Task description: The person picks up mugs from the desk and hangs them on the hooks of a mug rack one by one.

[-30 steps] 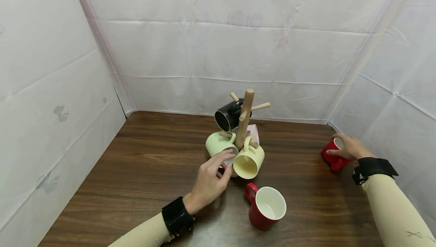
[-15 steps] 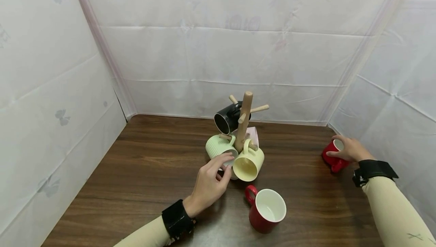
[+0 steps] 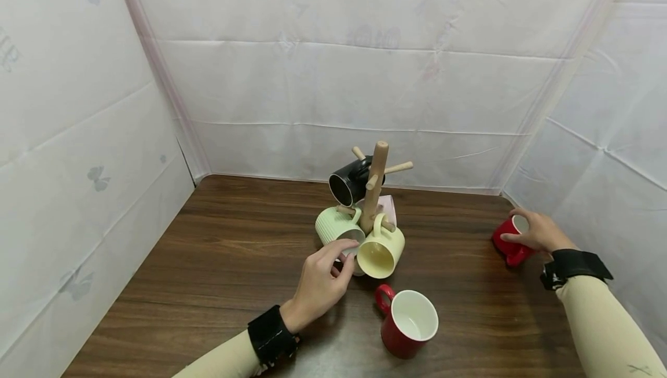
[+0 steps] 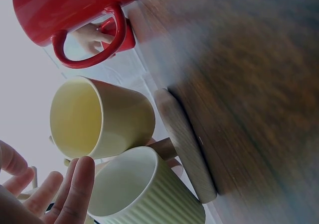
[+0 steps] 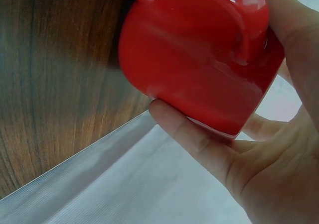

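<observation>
At the far right, my right hand (image 3: 544, 233) grips a small red mug (image 3: 504, 249), thumb and fingers on opposite sides of it. The right wrist view shows this red mug (image 5: 189, 59) close up, tilted in that picture. My left hand (image 3: 319, 279) hovers with loosely bent fingers in front of the ribbed light green mug (image 3: 329, 224), its fingertips overlapping the mug's mouth. That green mug and a pale yellow mug (image 3: 394, 246) hang by their handles on a wooden mug tree (image 3: 379, 161). In the left wrist view the fingers (image 4: 79, 189) hold nothing.
A larger red mug (image 3: 401, 337) with a white inside stands upright in front of the tree. A black mug (image 3: 345, 172) hangs higher up, and a pink mug (image 3: 388, 209) is partly hidden behind the trunk. White sheeting (image 3: 312, 88) encloses the wooden table (image 3: 234, 239).
The head view has tipped slightly, so the scene sits a little lower. Both hands keep nearly the same places, the right still on the small red mug.
</observation>
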The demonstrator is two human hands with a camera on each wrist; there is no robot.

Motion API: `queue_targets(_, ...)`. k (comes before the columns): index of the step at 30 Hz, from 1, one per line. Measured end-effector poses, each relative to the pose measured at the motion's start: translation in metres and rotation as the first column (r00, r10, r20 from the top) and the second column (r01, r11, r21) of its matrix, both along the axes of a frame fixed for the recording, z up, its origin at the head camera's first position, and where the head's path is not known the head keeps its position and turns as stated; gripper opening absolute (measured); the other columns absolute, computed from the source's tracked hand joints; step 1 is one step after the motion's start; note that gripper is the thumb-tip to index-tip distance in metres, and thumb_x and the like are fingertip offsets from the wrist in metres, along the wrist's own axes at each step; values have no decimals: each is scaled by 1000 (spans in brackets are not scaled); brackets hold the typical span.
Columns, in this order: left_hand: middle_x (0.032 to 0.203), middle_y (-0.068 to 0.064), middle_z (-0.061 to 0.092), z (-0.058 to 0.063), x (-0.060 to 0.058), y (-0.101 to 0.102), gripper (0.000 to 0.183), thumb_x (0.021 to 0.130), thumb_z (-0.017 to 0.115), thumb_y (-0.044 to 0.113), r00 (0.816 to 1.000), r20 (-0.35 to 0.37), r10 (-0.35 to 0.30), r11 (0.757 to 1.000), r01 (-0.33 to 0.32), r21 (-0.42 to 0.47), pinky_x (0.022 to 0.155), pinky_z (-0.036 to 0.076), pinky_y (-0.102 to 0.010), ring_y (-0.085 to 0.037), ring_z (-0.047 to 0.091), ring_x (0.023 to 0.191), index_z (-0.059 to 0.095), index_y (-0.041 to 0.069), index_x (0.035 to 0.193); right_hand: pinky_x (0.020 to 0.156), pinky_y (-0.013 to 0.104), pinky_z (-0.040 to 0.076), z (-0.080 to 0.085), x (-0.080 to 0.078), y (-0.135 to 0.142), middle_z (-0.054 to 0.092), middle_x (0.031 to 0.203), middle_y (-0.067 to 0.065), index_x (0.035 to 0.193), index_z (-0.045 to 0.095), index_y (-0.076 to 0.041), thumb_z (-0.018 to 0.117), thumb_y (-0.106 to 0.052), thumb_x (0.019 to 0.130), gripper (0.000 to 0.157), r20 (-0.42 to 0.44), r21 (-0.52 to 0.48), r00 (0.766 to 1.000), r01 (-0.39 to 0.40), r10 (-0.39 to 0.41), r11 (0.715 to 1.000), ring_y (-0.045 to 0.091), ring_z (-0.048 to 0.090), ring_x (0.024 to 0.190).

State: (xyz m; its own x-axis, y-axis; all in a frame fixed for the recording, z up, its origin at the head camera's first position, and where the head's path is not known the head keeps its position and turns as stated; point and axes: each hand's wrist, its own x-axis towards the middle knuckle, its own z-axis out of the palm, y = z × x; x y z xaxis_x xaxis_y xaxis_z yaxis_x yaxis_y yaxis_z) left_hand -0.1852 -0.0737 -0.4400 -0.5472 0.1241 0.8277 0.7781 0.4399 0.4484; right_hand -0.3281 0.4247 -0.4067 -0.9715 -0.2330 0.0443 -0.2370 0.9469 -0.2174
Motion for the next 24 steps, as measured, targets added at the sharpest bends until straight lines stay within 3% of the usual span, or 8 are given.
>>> queue_targets(8, 95, 1, 63, -1, -1, 0, 23, 88, 56, 10, 1000, -13, -1, 1000, 1, 6, 48, 46, -14, 1, 53, 73, 63, 15, 110, 77, 64, 42, -4, 2, 4, 51, 110, 35, 121, 48, 0, 71, -53, 74, 75, -102, -57, 995, 10, -15, 998, 48, 47, 95)
queue_targets(19, 98, 1, 63, 0, -2, -1, 23, 88, 56, 8, 999, -48, -12, 1000, 13, 22, 48, 48, -16, -1, 54, 75, 63, 13, 109, 48, 39, 45, 14, 7, -15, 59, 88, 19, 125, 48, -7, 71, -48, 76, 68, -283, -204, 955, 28, -87, 978, 32, 51, 72)
queue_targets(24, 99, 1, 63, 3, -4, -3, 23, 87, 56, 6, 998, -64, -14, 999, 17, 35, 49, 48, -16, -2, 55, 75, 64, 11, 108, 56, 52, 48, 26, 14, -39, 55, 99, 24, 124, 49, -10, 72, -44, 76, 64, -366, -262, 924, 16, -115, 965, 39, 48, 84)
